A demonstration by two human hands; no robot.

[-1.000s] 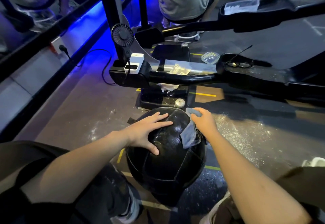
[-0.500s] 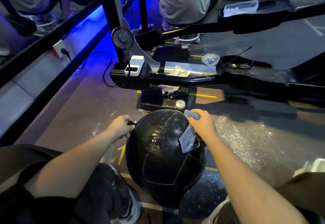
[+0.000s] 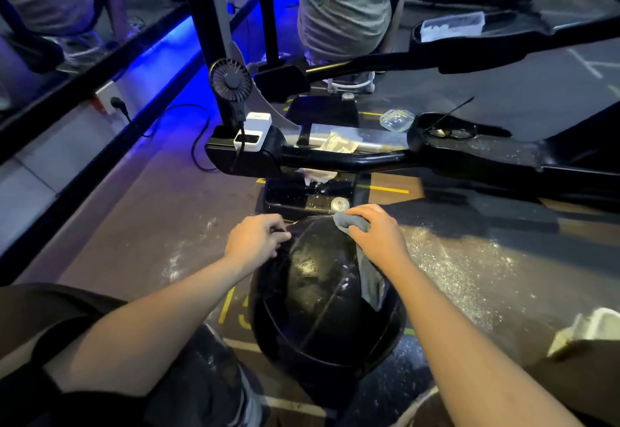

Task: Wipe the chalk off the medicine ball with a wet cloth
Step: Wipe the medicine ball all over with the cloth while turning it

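1. My left hand [image 3: 256, 237] rests on the upper left shoulder of the large round black leather medicine ball [image 3: 327, 296]; its fingers are curled and pinch something small and dark at the ball's edge, which I cannot identify.
2. My right hand [image 3: 377, 235] lies on the upper right of the ball, its fingers curled round a bunched grey wet cloth [image 3: 352, 222]; a loose tail of the cloth hangs down the ball's right side beneath my wrist.
3. The medicine ball sits on the dark rubber gym floor [image 3: 134, 225] between my knees, directly below me; its top surface shows a wet sheen along the stitched seams.
4. White chalk flecks [image 3: 449, 259] lie scattered on the floor to the right of the ball, and a fainter smear lies to its left.
5. Beyond the ball, a black machine frame bar [image 3: 352, 158] crosses the view; a small black handheld fan [image 3: 230, 79] and a white power bank [image 3: 252, 131] stand at its left end.
6. A clear plastic case [image 3: 396, 120] and a pair of thin-framed spectacles [image 3: 449, 131] rest farther right on the frame.
7. A person in a grey shirt [image 3: 342, 7] stands behind the frame.
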